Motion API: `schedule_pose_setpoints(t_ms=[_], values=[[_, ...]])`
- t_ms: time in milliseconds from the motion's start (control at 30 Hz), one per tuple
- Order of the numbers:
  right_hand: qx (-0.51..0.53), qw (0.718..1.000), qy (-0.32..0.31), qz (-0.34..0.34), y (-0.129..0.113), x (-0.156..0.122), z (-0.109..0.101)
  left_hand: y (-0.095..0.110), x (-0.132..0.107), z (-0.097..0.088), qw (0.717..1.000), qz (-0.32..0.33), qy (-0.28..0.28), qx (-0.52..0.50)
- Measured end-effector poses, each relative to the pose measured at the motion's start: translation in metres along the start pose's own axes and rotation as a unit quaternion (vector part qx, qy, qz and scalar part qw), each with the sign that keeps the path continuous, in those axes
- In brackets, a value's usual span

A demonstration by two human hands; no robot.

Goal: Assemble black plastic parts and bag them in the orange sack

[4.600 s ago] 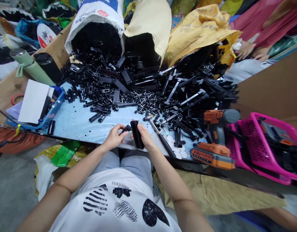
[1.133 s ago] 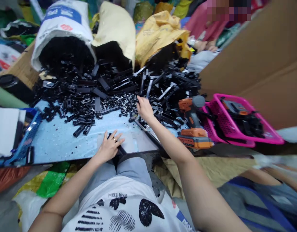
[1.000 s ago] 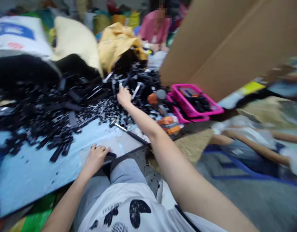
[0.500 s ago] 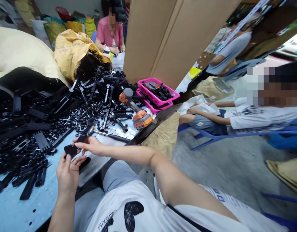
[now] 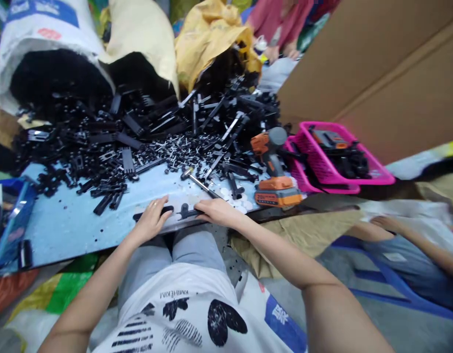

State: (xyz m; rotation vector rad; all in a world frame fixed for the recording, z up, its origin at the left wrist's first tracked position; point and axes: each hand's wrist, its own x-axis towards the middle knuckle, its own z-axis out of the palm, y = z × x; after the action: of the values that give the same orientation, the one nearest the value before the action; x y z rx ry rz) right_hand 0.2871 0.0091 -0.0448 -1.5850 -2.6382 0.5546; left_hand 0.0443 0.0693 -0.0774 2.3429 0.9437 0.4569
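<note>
My left hand (image 5: 151, 221) lies flat near the front edge of the light blue table (image 5: 64, 223), fingers stretched over a long black plastic strip (image 5: 166, 211). To its right, my right hand (image 5: 216, 212) pinches the end of a small black plastic part (image 5: 185, 213) that rests on the table. The two parts lie end to end between my hands. A hammer (image 5: 197, 180) lies just behind my right hand.
A big heap of black plastic parts (image 5: 138, 127) spills from open sacks (image 5: 45, 44) at the back. An orange drill (image 5: 274, 171) and a pink basket (image 5: 377, 175) stand to the right, with cardboard (image 5: 377, 73) behind. Another person's arm (image 5: 413, 240) shows at the right.
Both hands have come down from mid-air to the table's front edge. The black part they held up now rests on the table. My view has swung back left and down.
</note>
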Motion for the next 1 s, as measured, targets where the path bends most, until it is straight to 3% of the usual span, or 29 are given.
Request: schedule_pose_setpoints(t_ms=[100, 233, 367, 633, 800, 900, 1000], values=[[-0.034, 0.999, -0.028, -0.025, 0.000, 0.005, 0.018, -0.009, 0.008, -0.001, 0.992, -0.008, -0.092, 0.090], [-0.059, 0.998, -0.012, -0.010, -0.012, 0.021, 0.035, -0.005, 0.011, -0.003, 0.983, 0.000, -0.126, 0.135], [-0.084, 0.996, 0.010, 0.007, -0.019, 0.027, 0.034, -0.005, 0.007, -0.003, 0.981, 0.024, -0.104, 0.162], [-0.130, 0.990, 0.055, -0.010, -0.038, 0.026, 0.010, -0.022, -0.006, 0.002, 0.988, 0.058, -0.016, 0.142], [-0.122, 0.990, 0.060, -0.039, -0.020, 0.035, 0.016, -0.017, -0.007, 0.006, 0.991, 0.031, -0.007, 0.134], [-0.100, 0.992, 0.060, -0.048, -0.001, 0.036, 0.032, -0.008, 0.008, 0.010, 0.986, 0.024, -0.067, 0.152], [-0.068, 0.994, 0.078, -0.033, 0.012, 0.030, 0.038, -0.009, 0.050, 0.008, 0.986, 0.025, -0.085, 0.143]])
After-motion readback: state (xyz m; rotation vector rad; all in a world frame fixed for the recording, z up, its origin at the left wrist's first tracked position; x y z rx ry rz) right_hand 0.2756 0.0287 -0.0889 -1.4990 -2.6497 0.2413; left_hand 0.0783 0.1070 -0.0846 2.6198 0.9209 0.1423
